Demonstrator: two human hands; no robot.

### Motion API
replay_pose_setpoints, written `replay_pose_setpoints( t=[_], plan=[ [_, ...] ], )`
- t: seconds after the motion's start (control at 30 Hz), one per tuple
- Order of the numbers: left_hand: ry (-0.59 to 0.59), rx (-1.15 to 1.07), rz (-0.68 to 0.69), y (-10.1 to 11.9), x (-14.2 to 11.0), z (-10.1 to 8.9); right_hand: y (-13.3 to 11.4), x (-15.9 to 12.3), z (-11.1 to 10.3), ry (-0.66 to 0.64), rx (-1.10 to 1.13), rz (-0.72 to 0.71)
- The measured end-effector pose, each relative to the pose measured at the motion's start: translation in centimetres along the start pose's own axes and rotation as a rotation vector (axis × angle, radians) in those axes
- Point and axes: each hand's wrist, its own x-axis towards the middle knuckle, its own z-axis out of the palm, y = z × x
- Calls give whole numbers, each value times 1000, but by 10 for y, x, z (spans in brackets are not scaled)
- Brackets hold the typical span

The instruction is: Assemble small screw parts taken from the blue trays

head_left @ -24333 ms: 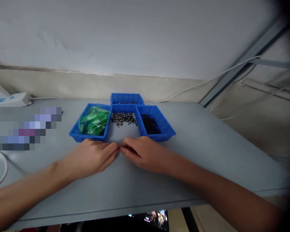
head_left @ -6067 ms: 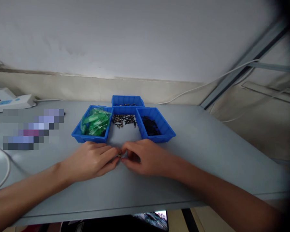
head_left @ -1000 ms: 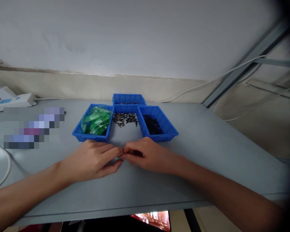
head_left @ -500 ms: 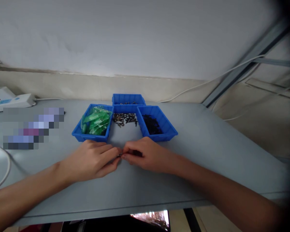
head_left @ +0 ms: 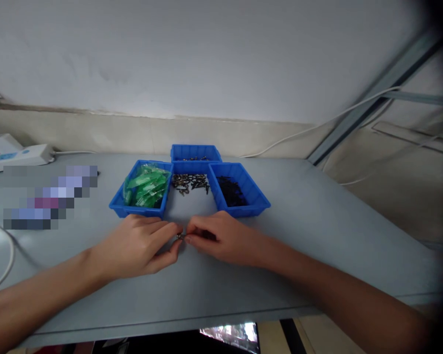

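Observation:
Just in front of the trays, my two hands meet over the table. A small shiny metal part point(head_left: 180, 236), screw-like but too small to make out fully, lies between the fingertips. My right hand point(head_left: 225, 237) pinches its right end between thumb and forefinger. Thumb and forefinger of my left hand point(head_left: 142, 246) close around its left end, which shows between them. Beyond the hands, a pile of small brass-coloured and dark metal parts point(head_left: 190, 182) lies loose on the table.
Around the pile stand a left blue tray point(head_left: 136, 211) of green plastic packets point(head_left: 147, 186), a right blue tray point(head_left: 256, 196) of black pieces point(head_left: 232, 191), and a back blue tray point(head_left: 195, 149) with small metal parts. A power strip point(head_left: 29, 156) and a blurred-out object point(head_left: 53, 196) lie left.
My left fingertips have drawn back slightly to the left and parted a little, so more of the small metal part shows. My right hand stays nearly in place.

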Motion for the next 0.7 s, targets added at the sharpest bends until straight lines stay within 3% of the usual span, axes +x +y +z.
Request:
replay_pose_setpoints(
  t=[0.7],
  plan=[
    [-2,9,5,0,2,-2,6,0,3,-29,-110,-14]
  ],
)
